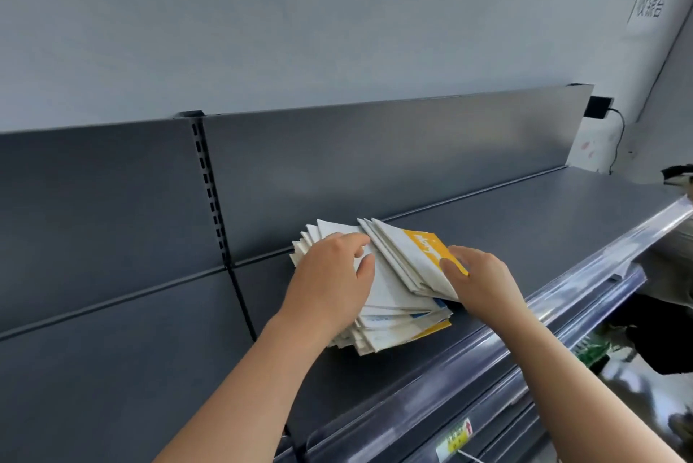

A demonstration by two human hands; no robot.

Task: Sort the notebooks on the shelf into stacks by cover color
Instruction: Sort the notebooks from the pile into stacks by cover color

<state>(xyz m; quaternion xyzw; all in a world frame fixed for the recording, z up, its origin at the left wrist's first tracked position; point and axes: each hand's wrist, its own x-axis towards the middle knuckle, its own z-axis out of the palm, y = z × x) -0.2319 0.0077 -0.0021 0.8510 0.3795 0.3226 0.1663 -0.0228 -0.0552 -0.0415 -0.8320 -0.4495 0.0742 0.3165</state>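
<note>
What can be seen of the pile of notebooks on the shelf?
The pile of notebooks is an untidy, fanned stack of thin paper books, mostly white-covered with some yellow and blue edges, lying on the dark shelf. Its upper books tilt up, a yellow-and-white notebook on top. The left hand grips the left part; the right hand pinches the tilted books, thumb on the yellow panel.

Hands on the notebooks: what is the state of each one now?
Left hand: on the white notebooks, fingers curled; grip cannot be told.
Right hand: pinches the yellow notebook.
</note>
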